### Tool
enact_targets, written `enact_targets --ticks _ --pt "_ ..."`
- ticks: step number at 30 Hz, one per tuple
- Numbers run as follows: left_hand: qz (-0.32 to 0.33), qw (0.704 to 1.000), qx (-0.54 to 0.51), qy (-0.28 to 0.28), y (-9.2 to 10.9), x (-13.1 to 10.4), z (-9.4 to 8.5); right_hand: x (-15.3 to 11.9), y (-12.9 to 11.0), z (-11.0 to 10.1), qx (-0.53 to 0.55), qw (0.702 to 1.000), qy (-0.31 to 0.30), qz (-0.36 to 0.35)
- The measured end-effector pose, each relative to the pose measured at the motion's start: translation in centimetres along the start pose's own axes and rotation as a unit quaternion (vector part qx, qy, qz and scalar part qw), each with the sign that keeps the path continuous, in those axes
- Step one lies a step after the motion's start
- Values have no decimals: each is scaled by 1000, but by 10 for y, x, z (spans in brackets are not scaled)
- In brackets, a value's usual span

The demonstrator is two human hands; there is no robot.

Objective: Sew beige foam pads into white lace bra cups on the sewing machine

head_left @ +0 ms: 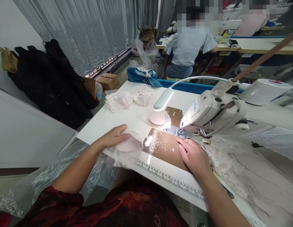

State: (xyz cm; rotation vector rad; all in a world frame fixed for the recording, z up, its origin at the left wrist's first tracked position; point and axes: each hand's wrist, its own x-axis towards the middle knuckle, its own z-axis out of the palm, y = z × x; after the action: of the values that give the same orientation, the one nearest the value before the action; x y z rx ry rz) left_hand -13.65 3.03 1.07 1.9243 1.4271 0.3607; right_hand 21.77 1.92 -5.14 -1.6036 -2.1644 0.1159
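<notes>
My left hand (116, 136) grips a pale, rounded fabric cup (129, 143) with sheer cloth around it, held over the front edge of the sewing table (94, 126). My right hand (194, 154) rests on the brown plate (160, 145) beside the sewing machine (200, 108), index finger and thumb stretched toward the needle area, with nothing visible in it. Another pale cup piece (157, 118) with lace lies just left of the needle, lit by a small lamp (163, 99).
Two piles of lace cups (119, 101) lie toward the back left. Lace and pale cloth (246, 173) spread to the right of the machine. A printed ruler (170, 180) runs along the front edge. A blue tied bundle (144, 76) sits behind; a person (184, 47) sits beyond.
</notes>
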Motion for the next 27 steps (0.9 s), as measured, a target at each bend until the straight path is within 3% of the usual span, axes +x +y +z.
enact_targets --ticks 2,4,8,13,17,19,21,24,27 --pt "72 986 -115 -93 25 15 17 -1 -3 -4 42 999 13 15" --pt "138 971 -132 -146 50 37 35 -3 -6 -9 94 994 38 33" --pt "208 967 -58 -135 81 87 69 -6 -8 -19 162 985 63 22" --pt "178 979 -40 -88 86 125 91 -6 -9 -19 134 989 -20 -52" --pt "164 983 -53 -58 85 134 96 -3 -10 -14 78 996 -27 -35" --pt "184 981 -19 -56 88 134 95 -1 -11 -13 47 999 -21 -12" --pt "219 975 37 -20 92 130 92 0 -12 -13 4 1000 -27 6" --pt "291 945 135 53 97 118 86 1 -14 -15 -42 997 -55 15" --pt "355 909 217 15 97 104 87 1 -16 -15 -64 996 -69 10"
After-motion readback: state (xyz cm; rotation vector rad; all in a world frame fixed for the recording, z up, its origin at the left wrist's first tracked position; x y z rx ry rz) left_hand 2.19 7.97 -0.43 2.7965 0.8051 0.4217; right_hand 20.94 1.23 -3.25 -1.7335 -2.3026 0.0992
